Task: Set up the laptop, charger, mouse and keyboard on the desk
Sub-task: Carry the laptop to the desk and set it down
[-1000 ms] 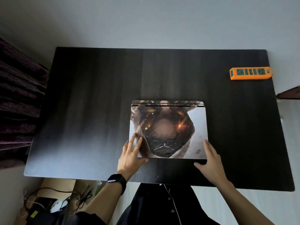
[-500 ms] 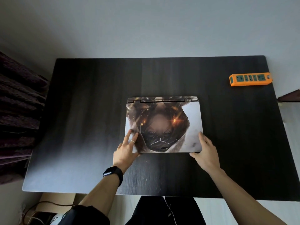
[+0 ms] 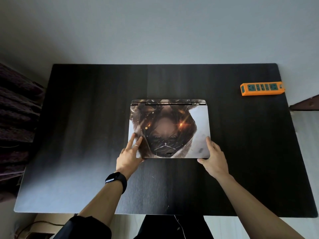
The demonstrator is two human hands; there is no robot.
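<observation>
A closed laptop (image 3: 172, 128) with a printed picture on its lid lies flat near the middle of the dark desk (image 3: 86, 118), hinge toward the wall. My left hand (image 3: 129, 156) rests on the lid's near left corner with straight fingers, its thumb at the front edge. At the near right corner, my right hand (image 3: 214, 157) holds the laptop, one finger on top along the side and the thumb at the front edge. No charger, mouse or keyboard shows on the desk.
An orange power strip (image 3: 261, 88) lies at the desk's far right. Dark fabric (image 3: 15, 118) borders the left side. Cables (image 3: 34, 226) lie on the floor below the near left corner. A brown wooden edge (image 3: 307, 104) juts in at the right.
The laptop has slid away from the desk's near edge toward the middle, with both hands staying on its near corners.
</observation>
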